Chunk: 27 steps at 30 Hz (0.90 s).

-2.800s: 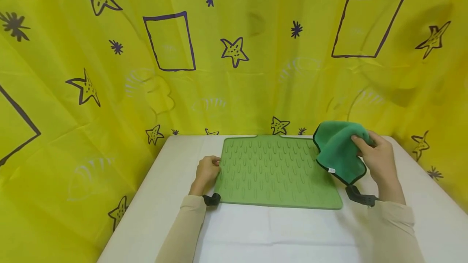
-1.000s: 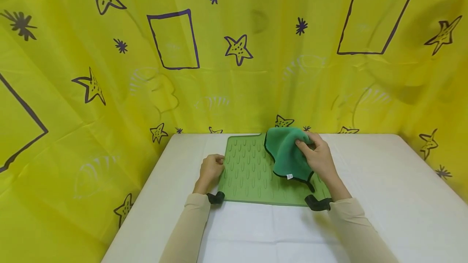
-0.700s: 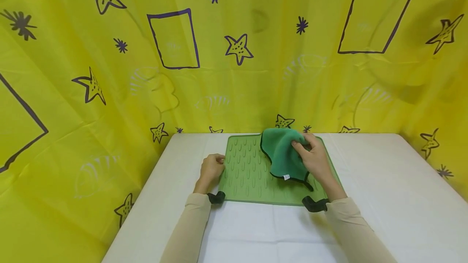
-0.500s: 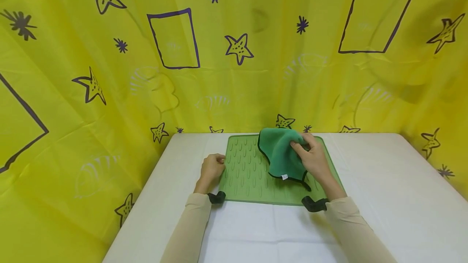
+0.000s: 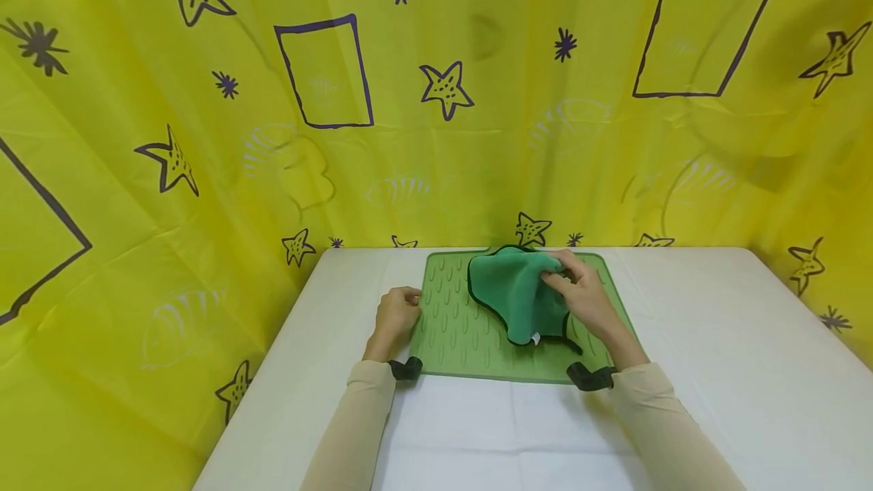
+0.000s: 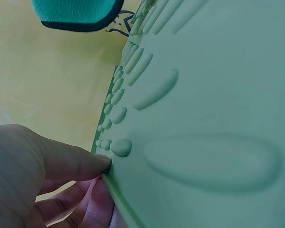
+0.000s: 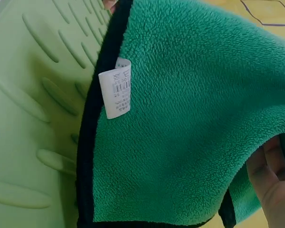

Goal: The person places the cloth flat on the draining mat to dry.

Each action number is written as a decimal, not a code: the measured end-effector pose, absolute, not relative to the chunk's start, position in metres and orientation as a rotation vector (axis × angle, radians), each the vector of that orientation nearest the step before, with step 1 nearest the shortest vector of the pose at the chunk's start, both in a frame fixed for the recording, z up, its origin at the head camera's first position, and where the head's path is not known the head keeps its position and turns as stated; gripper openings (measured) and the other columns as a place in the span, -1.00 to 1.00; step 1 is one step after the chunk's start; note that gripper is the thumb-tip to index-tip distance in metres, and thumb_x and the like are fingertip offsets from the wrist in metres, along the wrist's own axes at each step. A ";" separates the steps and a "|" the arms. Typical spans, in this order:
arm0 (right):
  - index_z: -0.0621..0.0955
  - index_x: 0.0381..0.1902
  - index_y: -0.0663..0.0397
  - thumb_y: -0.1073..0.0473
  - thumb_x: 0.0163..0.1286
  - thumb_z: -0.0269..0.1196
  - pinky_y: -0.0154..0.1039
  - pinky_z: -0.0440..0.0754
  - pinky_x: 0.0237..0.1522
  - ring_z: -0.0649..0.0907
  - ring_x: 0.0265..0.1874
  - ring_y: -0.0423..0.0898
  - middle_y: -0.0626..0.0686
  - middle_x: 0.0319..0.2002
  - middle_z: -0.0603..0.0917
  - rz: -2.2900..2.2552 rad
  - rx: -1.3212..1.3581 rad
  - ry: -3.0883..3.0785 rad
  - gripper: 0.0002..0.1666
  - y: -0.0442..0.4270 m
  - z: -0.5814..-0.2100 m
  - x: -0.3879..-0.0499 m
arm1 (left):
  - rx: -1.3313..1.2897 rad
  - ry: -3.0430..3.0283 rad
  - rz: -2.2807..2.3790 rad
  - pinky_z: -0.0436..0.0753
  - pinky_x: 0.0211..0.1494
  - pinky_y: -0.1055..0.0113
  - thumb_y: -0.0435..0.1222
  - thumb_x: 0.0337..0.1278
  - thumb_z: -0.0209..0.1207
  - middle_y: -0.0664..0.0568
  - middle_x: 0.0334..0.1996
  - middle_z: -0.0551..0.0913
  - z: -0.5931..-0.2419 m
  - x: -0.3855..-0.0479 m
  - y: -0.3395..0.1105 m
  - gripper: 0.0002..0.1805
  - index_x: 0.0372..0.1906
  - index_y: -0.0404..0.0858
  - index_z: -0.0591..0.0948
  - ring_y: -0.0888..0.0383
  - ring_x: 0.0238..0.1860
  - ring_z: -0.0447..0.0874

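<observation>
A light green mat (image 5: pixel 450 317) with raised oval ridges lies on the white table. My left hand (image 5: pixel 397 317) pinches its left edge; in the left wrist view the thumb (image 6: pixel 80 159) presses the top of the rim, with fingers beneath. From my right hand (image 5: pixel 583 294) hangs a green microfiber cloth (image 5: pixel 508 286) with black edging, gripped by a bunched upper part over the mat's right half. A white label (image 7: pixel 116 89) sticks out at the cloth's border in the right wrist view. Folds of the cloth hide some of the right fingers.
The white table (image 5: pixel 716 339) extends past the mat on both sides and in front. A yellow curtain (image 5: pixel 436 165) with stars and frames drawn on it stands right behind the table. Black wrist-camera mounts (image 5: pixel 407 368) jut inward from both wrists.
My right hand has carried the cloth leftward from beyond the mat's right edge to over the mat. The cloth's far part has sunk lower. My left hand stays at the mat's edge.
</observation>
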State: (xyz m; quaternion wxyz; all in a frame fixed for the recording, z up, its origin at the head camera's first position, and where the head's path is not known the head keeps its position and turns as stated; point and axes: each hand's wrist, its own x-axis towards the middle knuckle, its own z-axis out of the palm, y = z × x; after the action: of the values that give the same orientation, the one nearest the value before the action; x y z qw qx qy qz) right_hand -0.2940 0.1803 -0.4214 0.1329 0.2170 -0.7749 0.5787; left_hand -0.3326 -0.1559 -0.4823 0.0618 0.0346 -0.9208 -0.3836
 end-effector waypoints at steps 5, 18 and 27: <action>0.56 0.25 0.27 0.29 0.59 0.08 -0.51 0.55 0.06 0.57 0.09 -0.38 -0.29 0.10 0.62 1.817 0.704 -2.194 -0.64 0.184 -0.422 -0.297 | 0.102 -2.798 -1.135 0.61 -0.16 0.21 -0.47 0.09 0.26 -0.01 -0.21 0.77 -0.481 -0.332 -0.155 -0.61 0.06 -0.22 0.76 0.06 -0.21 0.71; 0.46 0.38 0.21 0.25 0.60 0.06 -0.28 0.54 0.16 0.49 0.22 -0.13 0.22 0.34 0.47 1.757 0.558 -2.517 -0.55 0.185 -0.433 -0.301 | 0.132 -2.805 -1.147 0.61 -0.13 0.21 -0.46 0.11 0.26 -0.01 -0.18 0.77 -0.483 -0.333 -0.156 -0.62 0.07 -0.21 0.75 0.06 -0.19 0.71; 0.44 0.37 0.21 0.27 0.60 0.03 0.24 0.43 0.31 0.40 0.37 0.30 0.34 0.39 0.41 1.677 0.483 -2.702 -0.57 0.182 -0.445 -0.305 | 0.111 -2.809 -1.141 0.61 -0.15 0.22 -0.46 0.11 0.25 -0.02 -0.18 0.76 -0.482 -0.333 -0.156 -0.61 0.08 -0.22 0.74 0.06 -0.20 0.69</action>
State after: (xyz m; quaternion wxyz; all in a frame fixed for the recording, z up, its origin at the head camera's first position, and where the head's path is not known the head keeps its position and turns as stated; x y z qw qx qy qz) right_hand -0.3049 0.1817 -0.4451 -0.0374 0.1502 -0.8394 0.5210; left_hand -0.3330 -0.1557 -0.4823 0.0537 0.0364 -0.9245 -0.3755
